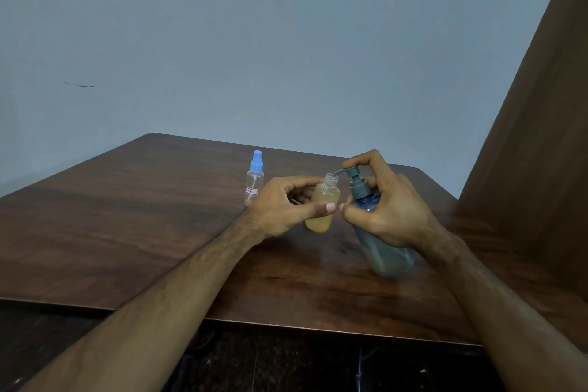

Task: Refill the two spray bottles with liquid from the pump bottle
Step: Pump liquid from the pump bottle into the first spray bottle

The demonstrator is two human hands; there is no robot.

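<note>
Lower centre: wooden table (127,232), glossy grain. The right hand (386,210) grips the translucent blue pump bottle (386,256), forefinger on its grey pump head. The left hand (283,207) pinches an uncapped, amber-filled spray bottle (321,208) under the spout. Filling appears nearly done; capping likely follows. The second spray bottle (254,180), clear, blue-capped, stands centre-left.

Two bare forearms reaching in from the lower corners toward frame centre, left hand (288,205) curled with thumb and fingers pinching, right hand (386,204) just beside it, fingers wrapped in a grip, index finger arched on top
</note>
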